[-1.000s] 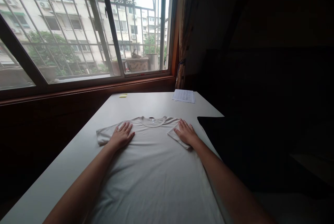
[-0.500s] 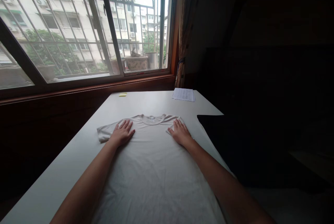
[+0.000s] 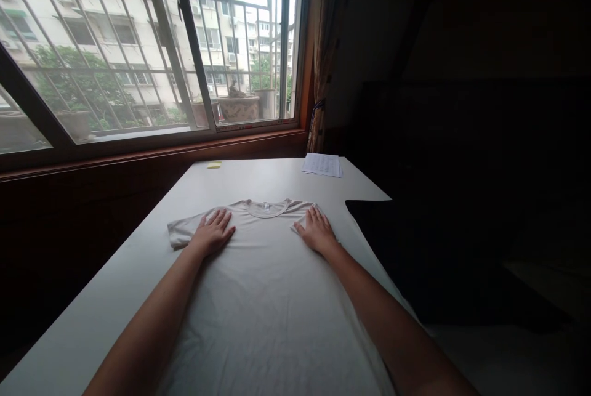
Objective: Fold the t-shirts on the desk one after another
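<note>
A white short-sleeved T-shirt [image 3: 268, 285] lies spread over the table, its round collar at the far end and a small label inside the neck. My left hand [image 3: 213, 233] rests flat on the shirt near the left shoulder, fingers stretched out, with the left sleeve reaching out beyond it. On the other shoulder lies my right hand [image 3: 316, 231], palm down and open. Much of the right sleeve is hidden under that hand and forearm. Light wrinkles run across the body of the shirt, and its hem is out of view.
The shirt lies on a white table [image 3: 120, 273]. Printed sheets of paper [image 3: 322, 165] sit at its far right end, a yellow sticky note pad [image 3: 214, 164] at the far left. Behind stands a barred window [image 3: 138, 51] with a tied curtain [image 3: 317, 113]. The right side is very dark.
The view has shifted very slightly. Both hands stay flat at the same places on the shirt, and the shirt itself looks unchanged.
</note>
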### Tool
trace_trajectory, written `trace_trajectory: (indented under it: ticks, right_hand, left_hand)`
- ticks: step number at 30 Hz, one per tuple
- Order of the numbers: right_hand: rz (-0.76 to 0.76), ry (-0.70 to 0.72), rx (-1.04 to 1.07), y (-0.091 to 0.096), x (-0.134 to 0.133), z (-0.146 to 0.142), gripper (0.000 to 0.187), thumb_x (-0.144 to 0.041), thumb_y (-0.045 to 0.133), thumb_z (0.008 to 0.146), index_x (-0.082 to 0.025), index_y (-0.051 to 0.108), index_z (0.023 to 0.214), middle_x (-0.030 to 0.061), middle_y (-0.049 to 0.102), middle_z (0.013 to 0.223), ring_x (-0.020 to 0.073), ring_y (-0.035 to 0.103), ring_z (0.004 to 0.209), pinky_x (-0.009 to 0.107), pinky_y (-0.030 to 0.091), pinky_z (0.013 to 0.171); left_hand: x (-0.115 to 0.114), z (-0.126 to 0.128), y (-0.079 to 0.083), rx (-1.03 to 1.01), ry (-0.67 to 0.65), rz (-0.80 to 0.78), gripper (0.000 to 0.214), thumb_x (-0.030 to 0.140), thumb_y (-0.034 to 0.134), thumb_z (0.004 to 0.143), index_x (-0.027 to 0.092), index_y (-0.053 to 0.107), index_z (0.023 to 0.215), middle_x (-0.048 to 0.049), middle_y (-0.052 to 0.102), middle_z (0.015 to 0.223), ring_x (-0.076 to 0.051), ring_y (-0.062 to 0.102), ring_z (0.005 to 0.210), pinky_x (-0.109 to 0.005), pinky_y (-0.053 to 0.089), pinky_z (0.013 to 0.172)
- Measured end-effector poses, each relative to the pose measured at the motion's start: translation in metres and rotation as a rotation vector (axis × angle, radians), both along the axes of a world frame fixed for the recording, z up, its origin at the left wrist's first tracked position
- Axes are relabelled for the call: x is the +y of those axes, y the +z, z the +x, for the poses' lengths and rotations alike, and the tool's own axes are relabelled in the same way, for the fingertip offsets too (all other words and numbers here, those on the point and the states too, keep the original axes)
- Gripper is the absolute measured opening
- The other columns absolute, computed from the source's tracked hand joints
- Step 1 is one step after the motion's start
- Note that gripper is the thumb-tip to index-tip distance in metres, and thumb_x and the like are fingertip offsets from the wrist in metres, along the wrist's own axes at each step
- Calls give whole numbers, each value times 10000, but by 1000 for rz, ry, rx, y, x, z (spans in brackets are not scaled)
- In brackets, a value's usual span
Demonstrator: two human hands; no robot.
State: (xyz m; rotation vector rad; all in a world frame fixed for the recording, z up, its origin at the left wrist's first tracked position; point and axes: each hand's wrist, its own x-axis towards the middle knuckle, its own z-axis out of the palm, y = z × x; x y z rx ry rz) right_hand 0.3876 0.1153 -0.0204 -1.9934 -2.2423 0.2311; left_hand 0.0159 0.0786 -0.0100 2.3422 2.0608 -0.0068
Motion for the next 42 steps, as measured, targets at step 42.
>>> trace_trajectory:
  ticks: [42]
  right_hand:
    - [-15, 134, 31, -4, 5, 11, 908, -691, 208, 991, -45, 185, 1629, 128, 90, 1713, 243, 46, 1581, 382, 9, 1263]
  left_hand:
    - [5, -10, -5, -38, -1, 10, 727, 646, 212, 1017, 251, 245, 1627, -64, 134, 1711, -284, 94, 1584, -565, 122, 1234]
